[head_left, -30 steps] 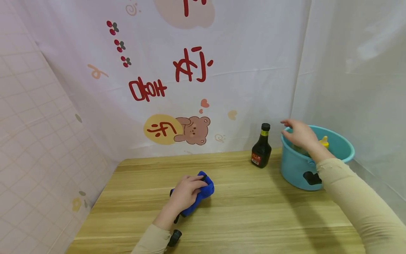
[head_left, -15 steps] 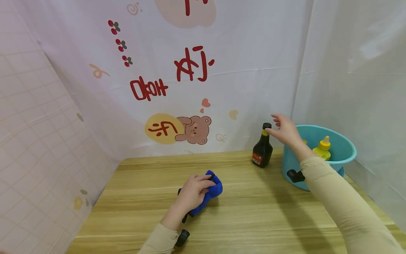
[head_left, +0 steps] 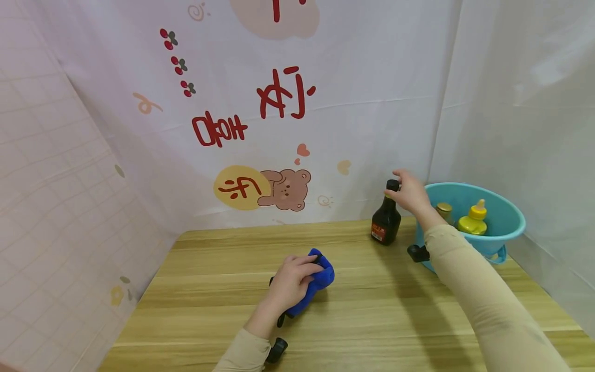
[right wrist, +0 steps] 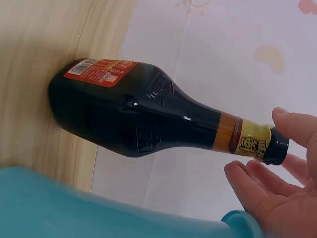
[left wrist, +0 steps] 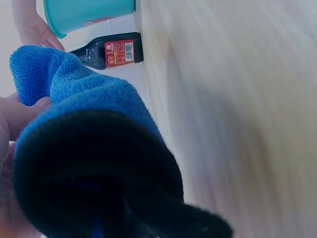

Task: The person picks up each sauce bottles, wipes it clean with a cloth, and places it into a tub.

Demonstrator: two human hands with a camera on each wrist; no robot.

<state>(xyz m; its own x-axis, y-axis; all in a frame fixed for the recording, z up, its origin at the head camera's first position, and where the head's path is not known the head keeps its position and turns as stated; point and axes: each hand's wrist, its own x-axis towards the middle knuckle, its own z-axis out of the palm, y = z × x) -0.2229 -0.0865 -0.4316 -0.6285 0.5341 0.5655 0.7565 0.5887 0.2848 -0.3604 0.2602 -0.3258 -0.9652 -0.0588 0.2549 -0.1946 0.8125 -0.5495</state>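
Shown pinching blue terry cloth in left hand, apparently against slumping, and holding right hand with parted fingers around black cap of upright sauce bottle.

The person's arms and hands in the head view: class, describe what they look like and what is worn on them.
The left hand and right hand are bare, without gloves. The left sleeve and right sleeve are long, pale beige and plain, ending near the wrists. A small black piece shows by the left wrist and another by the right.
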